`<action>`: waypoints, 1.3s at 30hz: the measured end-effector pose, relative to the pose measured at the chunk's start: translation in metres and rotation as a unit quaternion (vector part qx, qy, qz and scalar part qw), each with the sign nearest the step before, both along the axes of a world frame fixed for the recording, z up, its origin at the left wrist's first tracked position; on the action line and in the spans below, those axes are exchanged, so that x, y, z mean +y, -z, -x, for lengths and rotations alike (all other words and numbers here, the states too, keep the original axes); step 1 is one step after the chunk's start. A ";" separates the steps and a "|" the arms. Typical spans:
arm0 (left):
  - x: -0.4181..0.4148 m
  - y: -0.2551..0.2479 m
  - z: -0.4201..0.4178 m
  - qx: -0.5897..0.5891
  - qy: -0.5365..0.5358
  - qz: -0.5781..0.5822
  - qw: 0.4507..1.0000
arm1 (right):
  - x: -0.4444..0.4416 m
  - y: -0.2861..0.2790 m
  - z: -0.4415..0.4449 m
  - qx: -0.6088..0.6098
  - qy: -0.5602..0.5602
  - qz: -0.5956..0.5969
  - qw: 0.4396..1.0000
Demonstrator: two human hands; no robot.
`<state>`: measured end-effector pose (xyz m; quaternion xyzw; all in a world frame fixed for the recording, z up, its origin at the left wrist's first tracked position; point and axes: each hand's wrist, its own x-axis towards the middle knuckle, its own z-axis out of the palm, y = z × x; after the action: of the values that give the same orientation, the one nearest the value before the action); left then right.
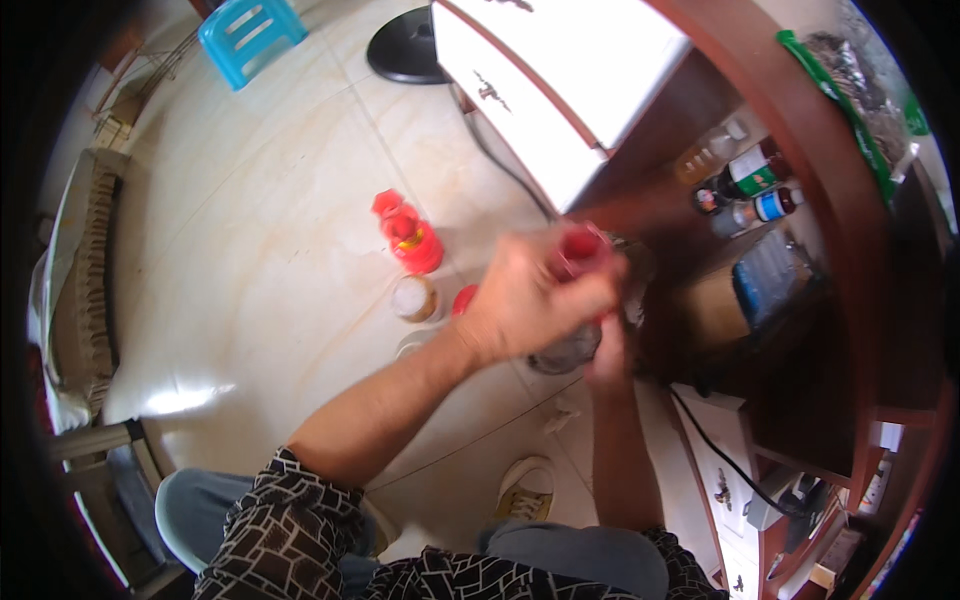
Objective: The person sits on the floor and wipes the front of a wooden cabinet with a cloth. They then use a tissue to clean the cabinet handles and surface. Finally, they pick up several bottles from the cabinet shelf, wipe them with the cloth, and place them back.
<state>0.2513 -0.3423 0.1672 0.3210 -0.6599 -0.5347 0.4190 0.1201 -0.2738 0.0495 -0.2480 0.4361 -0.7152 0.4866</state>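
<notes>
My left hand (525, 296) is closed around a red cup-like piece (581, 251), its dark red hollow facing up. Just below it my right hand (611, 345) is blurred and partly covered, so its grip cannot be made out. A greyish see-through container or bag (562, 352) shows beside my right hand, largely hidden. On the tiled floor left of my hands stand a red container (412, 244) with a gold band and a jar with a whitish top (416, 298). A red round object (465, 300) peeks out behind my left wrist.
To the right is a dark wooden desk frame (832, 247) with white drawers (525, 97). Inside lie several bottles (757, 172) and a box with a blue-wrapped pack (772, 274). A black cable (510, 169) trails down. A blue plastic stool (251, 37) stands far left.
</notes>
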 end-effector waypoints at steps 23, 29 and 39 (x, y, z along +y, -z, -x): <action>-0.026 0.041 -0.078 -0.125 -0.037 -0.142 0.981 | 0.026 0.017 0.031 -0.120 -0.003 -0.102 0.987; -0.040 0.012 -0.091 -0.174 0.028 -0.094 0.980 | 0.025 -0.012 -0.010 0.082 -0.142 -0.163 0.973; -0.049 -0.113 -0.228 -0.370 0.079 0.041 0.925 | 0.039 -0.036 -0.046 0.302 -0.302 -0.211 0.879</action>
<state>0.4789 -0.3917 0.2801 0.4254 -0.8125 -0.3819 0.1143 0.1661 -0.2352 0.0855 -0.4629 0.6064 -0.3148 0.5647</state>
